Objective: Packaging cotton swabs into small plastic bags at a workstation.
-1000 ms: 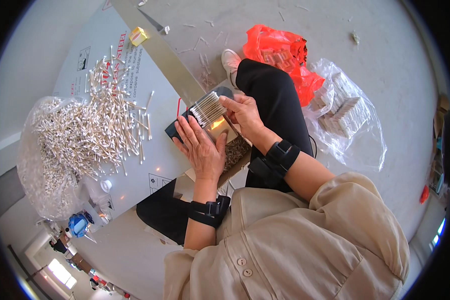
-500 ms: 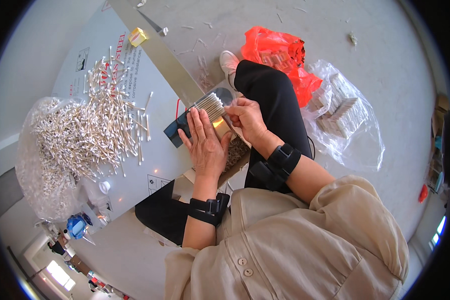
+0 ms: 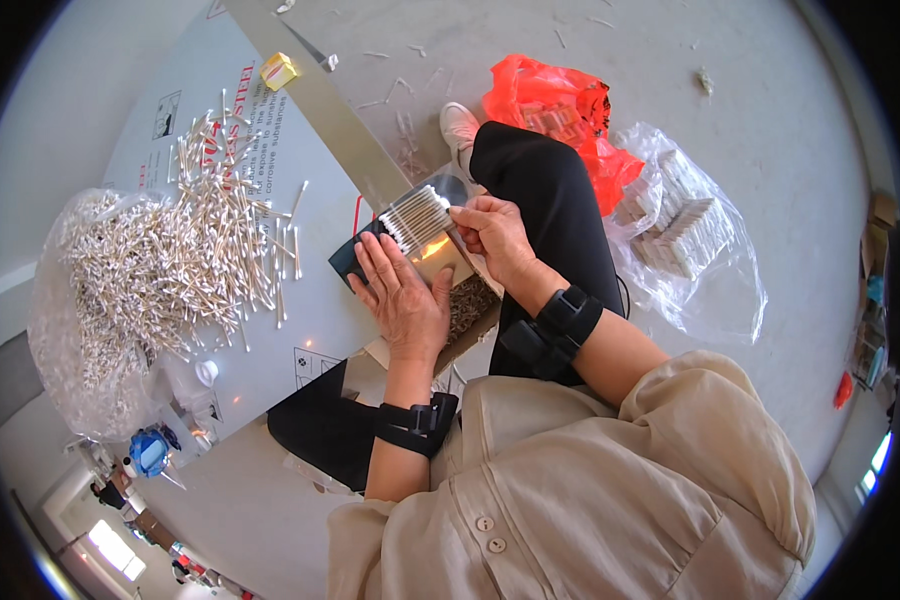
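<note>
A row of cotton swabs (image 3: 417, 220) lies side by side on a dark glossy sheet (image 3: 344, 261) at the table's edge, white tips at both ends. My left hand (image 3: 402, 300) rests flat with stretched fingers on the sheet, its fingertips by the row's lower left end. At the row's right side my right hand (image 3: 497, 240) is closed in a pinch; what its fingertips hold is too small to make out. An orange glow shows on the surface between the hands. Below them is an open box (image 3: 473, 307) with brownish contents.
On the left, a clear plastic bag (image 3: 65, 375) spills a heap of loose swabs (image 3: 140, 270) over the printed grey table (image 3: 315, 290). A yellow packet (image 3: 278, 71) sits at the far edge. On the floor are a red bag (image 3: 530, 90) and a clear bag (image 3: 725, 275) with white bundles.
My left hand has slid down and left off the swabs, so more of the row shows. The right hand stays pinched at nearly the same place.
</note>
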Action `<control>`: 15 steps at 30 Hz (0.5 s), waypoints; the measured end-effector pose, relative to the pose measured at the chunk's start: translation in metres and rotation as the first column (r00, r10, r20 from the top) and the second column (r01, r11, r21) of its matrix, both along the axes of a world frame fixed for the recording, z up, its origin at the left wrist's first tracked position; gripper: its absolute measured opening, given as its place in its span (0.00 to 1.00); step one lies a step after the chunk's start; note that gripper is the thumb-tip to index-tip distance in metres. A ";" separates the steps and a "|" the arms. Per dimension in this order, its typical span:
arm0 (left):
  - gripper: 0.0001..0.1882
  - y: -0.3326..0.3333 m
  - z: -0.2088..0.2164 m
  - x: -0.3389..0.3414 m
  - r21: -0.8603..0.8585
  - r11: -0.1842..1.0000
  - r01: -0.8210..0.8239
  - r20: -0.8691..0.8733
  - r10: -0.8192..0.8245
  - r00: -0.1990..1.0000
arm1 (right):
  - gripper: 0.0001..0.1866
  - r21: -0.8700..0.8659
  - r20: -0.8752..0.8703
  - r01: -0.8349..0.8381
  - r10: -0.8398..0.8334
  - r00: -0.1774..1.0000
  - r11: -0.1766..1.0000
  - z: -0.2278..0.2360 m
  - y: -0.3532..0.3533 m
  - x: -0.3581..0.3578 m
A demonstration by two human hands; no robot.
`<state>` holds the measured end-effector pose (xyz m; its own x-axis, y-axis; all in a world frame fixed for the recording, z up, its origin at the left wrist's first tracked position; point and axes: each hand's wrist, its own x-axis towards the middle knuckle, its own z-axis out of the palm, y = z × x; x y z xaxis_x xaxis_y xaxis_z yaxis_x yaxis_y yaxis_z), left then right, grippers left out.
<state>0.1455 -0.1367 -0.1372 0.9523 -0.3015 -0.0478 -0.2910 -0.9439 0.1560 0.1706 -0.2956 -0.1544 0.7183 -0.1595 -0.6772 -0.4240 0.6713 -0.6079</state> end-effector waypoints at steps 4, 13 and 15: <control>0.49 -0.003 0.002 0.000 0.019 1.000 0.000 -0.021 0.000 1.000 | 0.12 -0.012 0.007 -0.010 0.011 1.000 1.000 -0.001 0.000 0.001; 0.46 -0.008 0.008 0.015 -0.099 0.990 0.099 0.021 -0.097 0.995 | 0.09 -0.101 0.107 0.007 0.004 0.994 0.995 -0.007 0.005 0.021; 0.46 -0.010 0.003 0.015 -0.086 0.992 0.093 0.009 -0.092 0.996 | 0.08 -0.111 0.156 0.020 -0.003 0.988 0.994 -0.006 0.010 0.022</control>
